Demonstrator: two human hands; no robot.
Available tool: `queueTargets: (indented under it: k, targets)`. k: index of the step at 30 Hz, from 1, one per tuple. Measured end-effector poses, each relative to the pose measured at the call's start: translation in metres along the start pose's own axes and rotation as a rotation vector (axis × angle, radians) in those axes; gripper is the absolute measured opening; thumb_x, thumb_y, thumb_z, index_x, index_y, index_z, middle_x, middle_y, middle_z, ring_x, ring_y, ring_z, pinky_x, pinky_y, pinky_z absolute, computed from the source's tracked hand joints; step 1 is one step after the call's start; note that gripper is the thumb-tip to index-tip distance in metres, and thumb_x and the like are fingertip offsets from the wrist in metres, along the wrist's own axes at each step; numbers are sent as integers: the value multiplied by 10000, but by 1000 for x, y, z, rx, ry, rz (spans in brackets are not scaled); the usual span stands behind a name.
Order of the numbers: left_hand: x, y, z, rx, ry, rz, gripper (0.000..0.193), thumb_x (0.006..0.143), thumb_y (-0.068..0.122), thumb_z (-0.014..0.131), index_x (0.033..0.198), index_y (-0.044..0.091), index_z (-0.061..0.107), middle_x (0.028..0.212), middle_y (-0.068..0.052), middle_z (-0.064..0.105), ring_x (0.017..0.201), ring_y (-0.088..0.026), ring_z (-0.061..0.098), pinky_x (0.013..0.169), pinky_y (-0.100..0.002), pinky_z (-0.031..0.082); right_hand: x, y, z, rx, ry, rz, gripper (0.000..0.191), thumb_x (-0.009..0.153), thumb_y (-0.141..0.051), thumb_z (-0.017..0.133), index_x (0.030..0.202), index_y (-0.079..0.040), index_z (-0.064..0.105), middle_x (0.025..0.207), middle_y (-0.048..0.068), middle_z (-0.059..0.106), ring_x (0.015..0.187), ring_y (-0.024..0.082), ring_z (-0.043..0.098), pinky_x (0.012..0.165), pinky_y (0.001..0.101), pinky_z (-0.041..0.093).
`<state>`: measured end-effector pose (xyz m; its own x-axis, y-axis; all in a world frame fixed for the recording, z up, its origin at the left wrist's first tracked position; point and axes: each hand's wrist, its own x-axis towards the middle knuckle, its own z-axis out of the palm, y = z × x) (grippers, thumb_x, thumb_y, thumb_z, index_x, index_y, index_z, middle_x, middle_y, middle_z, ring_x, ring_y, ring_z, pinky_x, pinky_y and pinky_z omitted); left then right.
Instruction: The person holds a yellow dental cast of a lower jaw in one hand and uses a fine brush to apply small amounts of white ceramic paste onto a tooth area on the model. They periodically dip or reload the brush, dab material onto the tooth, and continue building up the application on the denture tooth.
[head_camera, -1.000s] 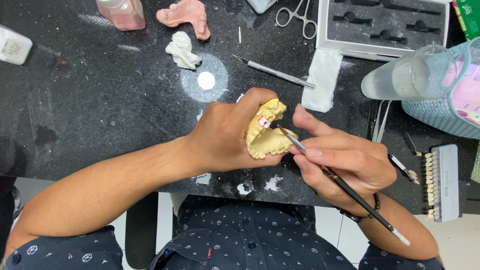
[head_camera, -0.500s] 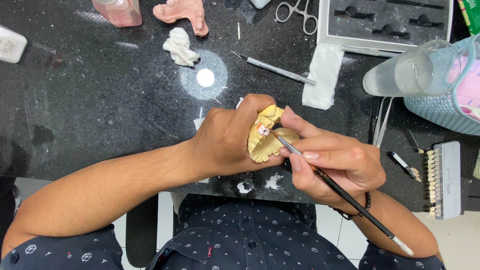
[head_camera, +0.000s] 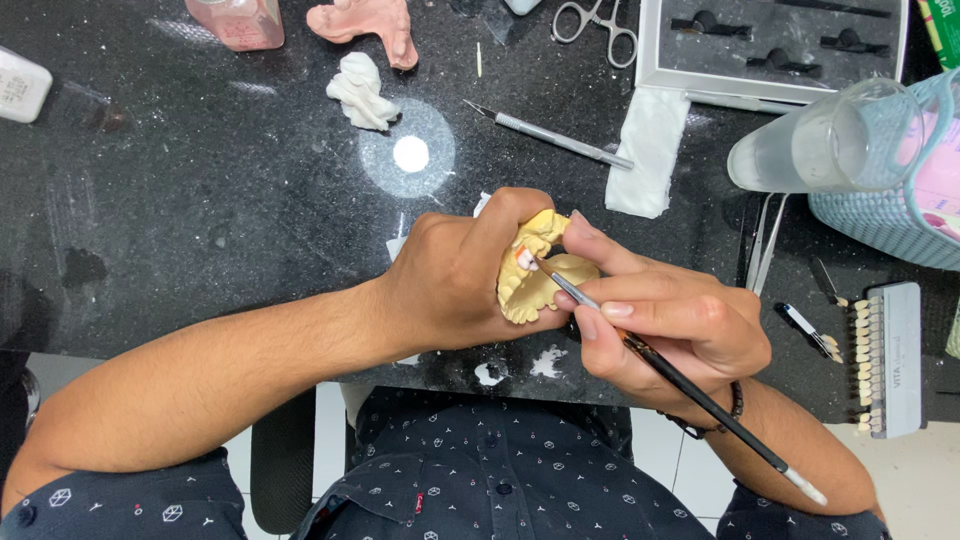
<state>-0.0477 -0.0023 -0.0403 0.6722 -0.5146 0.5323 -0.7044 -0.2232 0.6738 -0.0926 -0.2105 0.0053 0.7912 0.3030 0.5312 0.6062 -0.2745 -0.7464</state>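
Head view: left hand (head_camera: 455, 280) grips the yellow plaster dental cast (head_camera: 540, 280).
Right hand (head_camera: 670, 325): pinches thin black brush (head_camera: 690, 390).
Change: brush tip has shifted onto the cast's white tooth (head_camera: 524, 259).

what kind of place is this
Most likely a dental lab bench: the left hand holds a yellow dental cast, the right hand touches a fine brush to it, and a tooth shade guide lies nearby.

Black stone bench (head_camera: 180, 220) bearing scissors (head_camera: 592, 22), gauze (head_camera: 647, 150), perhaps wax (head_camera: 362, 90).
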Motion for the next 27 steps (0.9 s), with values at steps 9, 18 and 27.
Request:
queueTargets:
  k: [9,18,27]
  targets:
    - [1,0,0,-3,4,6,642,912,351,894,1243,-22,490,1087,-111,679,741,-211,756,601,-329,598,0,0,0,42,29,7,251,930,63,704,1063,-30,514,959,191,742,1068,350,752,1037,505,599]
    - [0,0,0,0,4,0,653,916,339,891,1274,-25,484,1093,-102,673,776,-229,761,624,-345,601,0,1,1,27,26,-4,253,921,70,708,1060,-25,520,946,177,745,1011,312,772,1080,539,603]
    - [1,1,0,1,-3,-9,652,910,351,894,1258,-23,489,1093,-102,672,757,-223,757,617,-342,602,2,-1,-1,29,8,4,271,924,62,714,1066,-34,505,957,176,743,1058,346,758,1076,532,603]
